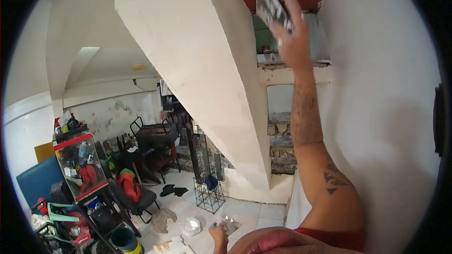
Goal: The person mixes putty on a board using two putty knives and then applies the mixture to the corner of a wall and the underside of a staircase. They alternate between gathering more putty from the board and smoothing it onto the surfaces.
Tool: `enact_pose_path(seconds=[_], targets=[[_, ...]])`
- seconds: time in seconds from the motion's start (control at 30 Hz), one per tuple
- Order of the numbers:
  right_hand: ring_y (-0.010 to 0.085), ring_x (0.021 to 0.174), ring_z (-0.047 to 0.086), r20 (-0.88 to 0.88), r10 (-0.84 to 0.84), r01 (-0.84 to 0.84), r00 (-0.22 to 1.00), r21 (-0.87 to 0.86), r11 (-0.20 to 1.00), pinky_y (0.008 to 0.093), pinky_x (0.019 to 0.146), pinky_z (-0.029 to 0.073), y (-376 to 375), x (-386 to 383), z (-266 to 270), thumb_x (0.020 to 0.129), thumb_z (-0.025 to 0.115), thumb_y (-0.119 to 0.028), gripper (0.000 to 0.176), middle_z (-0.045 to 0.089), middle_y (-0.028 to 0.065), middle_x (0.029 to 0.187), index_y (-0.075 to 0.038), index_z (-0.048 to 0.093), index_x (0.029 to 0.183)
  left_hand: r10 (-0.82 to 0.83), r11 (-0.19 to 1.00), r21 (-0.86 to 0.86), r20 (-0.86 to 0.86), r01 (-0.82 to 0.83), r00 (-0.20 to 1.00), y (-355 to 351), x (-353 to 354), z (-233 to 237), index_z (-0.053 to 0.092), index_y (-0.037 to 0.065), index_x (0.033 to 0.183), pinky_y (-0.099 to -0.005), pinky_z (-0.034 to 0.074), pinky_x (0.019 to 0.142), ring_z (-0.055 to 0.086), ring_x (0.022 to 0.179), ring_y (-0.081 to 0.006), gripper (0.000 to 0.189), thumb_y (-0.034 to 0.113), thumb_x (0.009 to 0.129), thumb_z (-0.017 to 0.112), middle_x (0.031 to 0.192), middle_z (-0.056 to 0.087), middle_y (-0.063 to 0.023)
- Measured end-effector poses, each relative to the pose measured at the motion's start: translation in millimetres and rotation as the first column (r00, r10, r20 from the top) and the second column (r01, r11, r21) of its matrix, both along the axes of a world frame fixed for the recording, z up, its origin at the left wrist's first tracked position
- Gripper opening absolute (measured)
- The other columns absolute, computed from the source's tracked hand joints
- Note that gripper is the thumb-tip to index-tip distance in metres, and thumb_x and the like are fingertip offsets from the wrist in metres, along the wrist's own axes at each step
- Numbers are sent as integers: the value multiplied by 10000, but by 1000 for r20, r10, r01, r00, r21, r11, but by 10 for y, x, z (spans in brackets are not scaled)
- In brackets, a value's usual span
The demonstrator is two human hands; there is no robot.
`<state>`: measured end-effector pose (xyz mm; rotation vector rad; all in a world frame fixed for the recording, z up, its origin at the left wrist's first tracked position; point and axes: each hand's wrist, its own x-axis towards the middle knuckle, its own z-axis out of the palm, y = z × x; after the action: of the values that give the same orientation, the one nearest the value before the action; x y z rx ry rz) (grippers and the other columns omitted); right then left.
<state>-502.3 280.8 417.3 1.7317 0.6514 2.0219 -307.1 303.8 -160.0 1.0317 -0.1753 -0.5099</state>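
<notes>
Right hand [294,47] grips a flat tool [270,9], upper right; light, even pressure should serve best. Left hand [218,234] clutches a shiny piece [231,226], bottom centre.

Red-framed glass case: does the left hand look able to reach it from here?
Probably not: the glass case stands well away across the floor, and the left hand holds a shiny thing.

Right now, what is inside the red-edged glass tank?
The red-edged glass tank holds a red item and what looks like a bluish bottle; whatever lies behind them is covered.
</notes>
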Motion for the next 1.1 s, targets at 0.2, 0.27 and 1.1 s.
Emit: enact_pose_path(seconds=[0.2, 0.27, 1.1], targets=[[343, 974, 533, -77, -108, 108, 991, -10, 994, 375, 876, 400, 409, -11, 952, 744, 446, 46, 422, 561, 224, 1031, -13, 474, 1162, -165, 984, 76, 16, 164, 986, -359, 103, -187, 568, -26, 779, -278, 401, 479, 518, 556, -136, 21, -26, 778, 589, 675, 566, -51], [352, 1000, 524, -76, -204, 203, 976, -16, 979, 374, 888, 395, 374, 53, 1090, 744, 450, 38, 434, 560, 228, 1052, -14, 472, 1174, -180, 963, 215, 58, 164, 982, -200, -86, 242, 569, -26, 781, -280, 404, 481, 521, 561, -137, 21, -29, 775, 589, 681, 569, -53], [395, 1187, 394, -66, -272, 270, 960, -29, 962, 418, 1011, 320, 381, 442, 1098, 653, 386, 104, 605, 454, 266, 1237, 7, 425, 1250, -185, 976, 130, 86, 173, 979, -241, -310, 195, 582, -56, 803, -278, 412, 519, 525, 601, -144, 50, -28, 762, 588, 714, 576, -54]])
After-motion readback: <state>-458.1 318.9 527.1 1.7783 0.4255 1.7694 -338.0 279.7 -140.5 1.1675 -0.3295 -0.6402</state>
